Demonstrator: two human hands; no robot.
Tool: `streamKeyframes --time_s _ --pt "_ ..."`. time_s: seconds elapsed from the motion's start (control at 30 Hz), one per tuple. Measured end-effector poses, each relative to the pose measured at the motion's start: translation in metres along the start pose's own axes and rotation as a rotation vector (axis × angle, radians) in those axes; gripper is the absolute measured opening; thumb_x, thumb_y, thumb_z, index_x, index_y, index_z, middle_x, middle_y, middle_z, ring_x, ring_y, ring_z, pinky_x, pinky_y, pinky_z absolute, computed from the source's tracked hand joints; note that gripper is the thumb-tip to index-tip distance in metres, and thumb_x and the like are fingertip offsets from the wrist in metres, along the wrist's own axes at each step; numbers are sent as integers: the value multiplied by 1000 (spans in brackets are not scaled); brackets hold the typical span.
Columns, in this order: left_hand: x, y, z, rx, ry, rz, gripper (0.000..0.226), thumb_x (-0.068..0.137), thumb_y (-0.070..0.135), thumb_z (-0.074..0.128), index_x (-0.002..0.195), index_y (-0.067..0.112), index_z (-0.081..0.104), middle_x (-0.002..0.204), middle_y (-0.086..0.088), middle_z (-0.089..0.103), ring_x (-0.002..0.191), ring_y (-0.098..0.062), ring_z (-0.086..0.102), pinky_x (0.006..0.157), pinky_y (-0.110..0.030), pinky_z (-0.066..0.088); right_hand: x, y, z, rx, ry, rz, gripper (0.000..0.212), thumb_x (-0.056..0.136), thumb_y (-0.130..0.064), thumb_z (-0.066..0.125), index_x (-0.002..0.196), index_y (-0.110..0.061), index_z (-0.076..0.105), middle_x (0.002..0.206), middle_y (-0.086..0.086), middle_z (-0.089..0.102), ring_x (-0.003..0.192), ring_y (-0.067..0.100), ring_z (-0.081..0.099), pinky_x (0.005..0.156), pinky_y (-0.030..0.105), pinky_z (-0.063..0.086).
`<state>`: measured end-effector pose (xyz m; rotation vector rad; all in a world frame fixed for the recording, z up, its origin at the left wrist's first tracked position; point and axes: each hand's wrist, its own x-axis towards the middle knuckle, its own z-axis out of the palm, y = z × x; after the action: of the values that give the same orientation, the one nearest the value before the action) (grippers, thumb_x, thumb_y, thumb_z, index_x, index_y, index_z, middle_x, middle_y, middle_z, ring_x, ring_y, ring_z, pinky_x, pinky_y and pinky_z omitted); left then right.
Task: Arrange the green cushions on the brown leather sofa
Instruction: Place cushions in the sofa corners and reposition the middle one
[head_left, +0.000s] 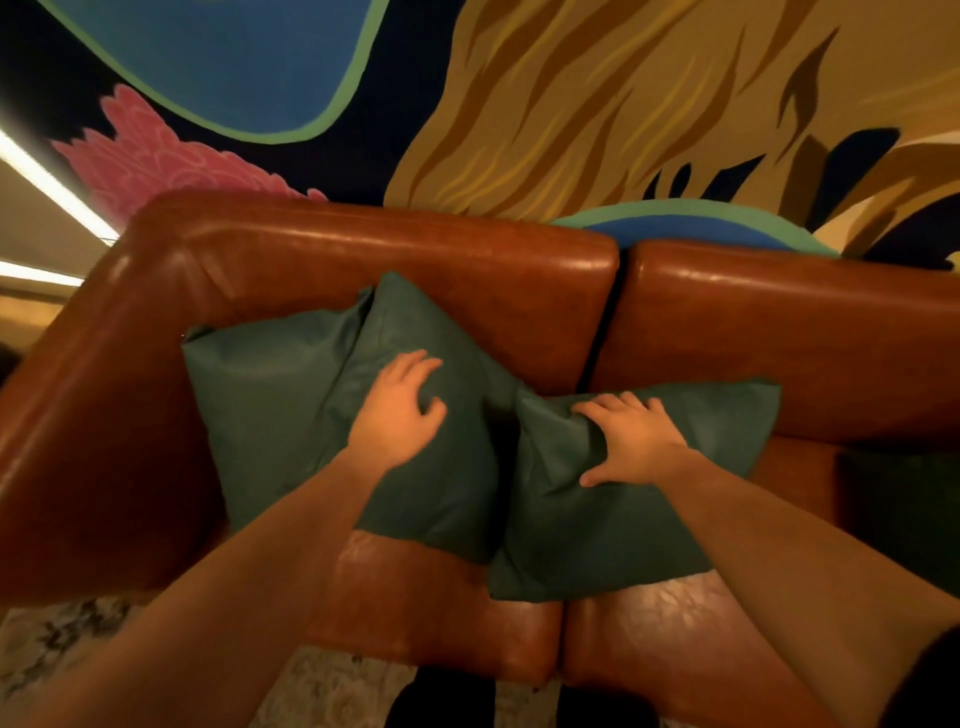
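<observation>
At the far left, the brown leather sofa (130, 395) curves round from its armrest into the backrest. In the corner it forms, a green cushion (260, 395) leans upright against the leather. Overlapping its right edge is a second green cushion (436, 499), tilted so that one corner points up at the backrest and its lower edge rests on the seat.

The left forearm reaches in from the lower left, bare, rising diagonally to the left hand (400, 410), which lies palm down on the second cushion's face. Its fingers are spread and lightly bent, the tips pressing into the fabric and denting it a little; the grip is loose and wide, closing on nothing.

Just right of that, a third green cushion (597, 525) lies more flat across the seam between the two seat pads, its left edge touching the second cushion and its far edge against the backrest. The right forearm comes in from the lower right to the right hand (634, 441), which rests on the cushion's upper part. The fingers curl over a raised fold of fabric while the thumb stretches out sideways below, so the grip bunches the cushion's cover.

At the far right edge, a dark green shape (904, 514) sits on the seat, too dim to make out. Behind the sofa spreads a painted mural (571, 104).
</observation>
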<state>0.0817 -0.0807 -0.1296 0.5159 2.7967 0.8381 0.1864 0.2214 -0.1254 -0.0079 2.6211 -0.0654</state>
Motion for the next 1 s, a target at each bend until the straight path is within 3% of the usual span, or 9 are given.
streamKeyframes --time_s 0.1,0.2,0.33,0.47,0.57,0.63,0.73,0.87,1.0 --pt "2 57 32 -193 -334 -35 64 87 48 63 141 14 54 144 -11 53 136 -25 48 112 -21 27 -18 5 7 72 -14 -37 107 71 -70 75 160 -39 24 164 -7 32 149 21 31 113 46 29" --pt "-1 91 75 -212 -516 -99 84 79 58 75 148 19 46 143 -8 52 132 -22 51 110 -25 35 -45 7 17 238 -62 -24 107 76 -51 80 163 -37 20 169 -8 22 155 16 23 120 51 26" --pt "-13 91 94 -29 -603 -37 101 60 57 89 144 17 50 119 -6 58 107 -19 60 95 -21 42 -78 18 36 525 -7 21 98 75 -15 79 160 -25 31 148 4 55 133 17 56 115 35 42" --pt "-33 86 89 296 -825 31 146 35 86 76 155 17 30 154 -8 31 144 -30 31 120 -41 28 -101 41 44 250 43 115 101 76 -38 78 161 -35 25 149 1 41 137 26 43 110 49 41" --pt "-53 94 99 424 -779 69 153 41 78 82 160 18 6 160 -9 30 147 -33 26 117 -50 32 -112 60 56 128 4 166 119 73 -51 83 165 -34 10 155 0 30 142 30 31 109 53 37" --pt "-70 105 105 459 -649 107 139 48 66 87 158 23 12 149 -6 47 137 -31 42 109 -51 40 -116 68 61 99 -10 168 126 72 -54 84 165 -34 1 157 4 29 145 31 30 111 55 34" --pt "-95 125 110 520 -612 154 134 47 61 89 155 28 17 145 -1 48 132 -30 46 105 -56 40 -131 73 65 25 -4 156 120 69 -59 85 163 -31 15 156 11 31 148 34 26 117 58 26" --pt "-127 147 122 583 -632 74 143 43 67 87 155 23 10 152 -8 30 143 -35 28 114 -67 24 -152 78 81 -38 90 55 117 54 -63 88 151 -25 34 155 14 33 149 38 24 123 59 16" --pt "-153 166 147 473 -654 16 156 38 76 83 157 28 -7 168 -4 0 154 -37 3 116 -71 9 -169 72 100 -57 97 -36 125 54 -71 83 156 -26 27 151 5 41 138 33 38 112 51 29"
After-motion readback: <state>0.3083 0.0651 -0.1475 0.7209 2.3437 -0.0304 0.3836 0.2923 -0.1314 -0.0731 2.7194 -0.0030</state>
